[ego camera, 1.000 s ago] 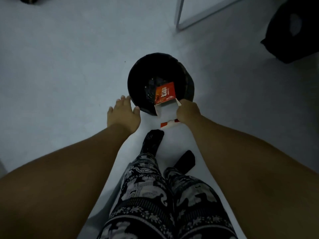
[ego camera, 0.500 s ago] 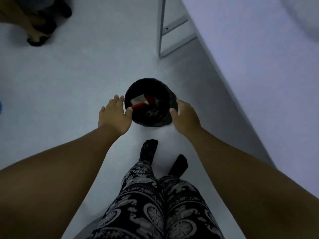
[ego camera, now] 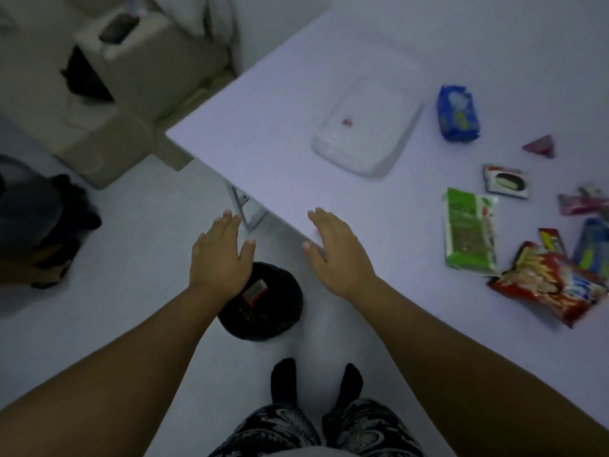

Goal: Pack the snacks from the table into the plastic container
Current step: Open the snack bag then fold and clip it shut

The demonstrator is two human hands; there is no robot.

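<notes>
**Snacks still loose, container waiting past our fingers**

The counter fills the right side, its near edge running under our right hand. The plastic container sits on it well beyond our right fingers, and it looks nearly empty apart from a small red speck. The snacks lie farther right of those fingers: a red chip bag, a green packet, a blue packet, a small dark-printed packet and a pink triangle, with more at the frame edge. Our left hand hovers off the counter, over the black bin on the floor. Both sets of fingers are straight and released, grasping nothing.

We judge packing has barely begun. The risk is the reach: the snacks sit near the counter's front, so a sweeping grab could knock one to the floor or into the bin. The glossy chip bag may slip or crush under a tight squeeze. Nothing lies between our fingers and the container.
</notes>
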